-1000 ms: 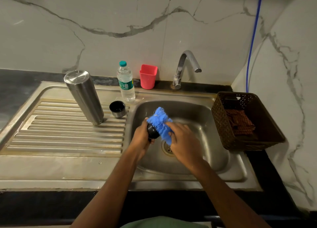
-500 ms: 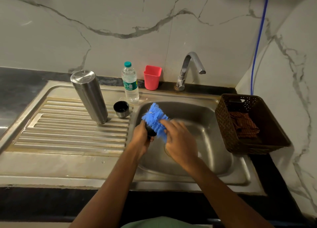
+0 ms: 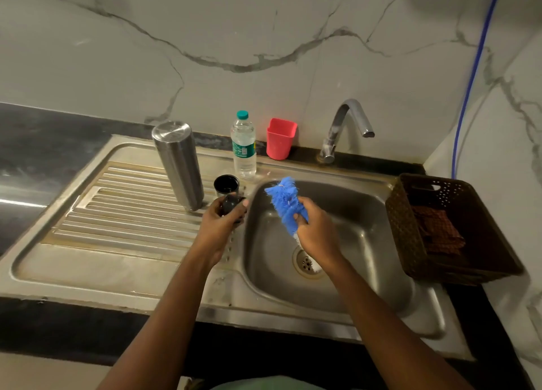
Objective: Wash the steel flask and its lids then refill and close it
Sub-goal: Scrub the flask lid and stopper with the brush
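Observation:
The steel flask [image 3: 178,164] stands upside down on the ribbed drainboard [image 3: 126,213]. Just right of it sits a steel cup lid [image 3: 226,185], mouth up, dark inside. My left hand [image 3: 224,222] grips a small black inner lid [image 3: 231,204] over the drainboard's right edge, just in front of the cup lid. Over the sink basin [image 3: 352,213], my right hand [image 3: 315,231] grips a blue bristle brush [image 3: 286,203] with its bristles pointing up and left. Brush and black lid are apart.
A clear water bottle [image 3: 243,146] with a teal cap and a red plastic cup [image 3: 281,139] stand at the back rim. The tap [image 3: 343,128] is off. A brown basket [image 3: 448,228] holding a brown cloth sits right of the basin.
My left hand has carried the black lid left, out of the brush and away from the basin toward the drainboard. The brush stays over the sink in my right hand.

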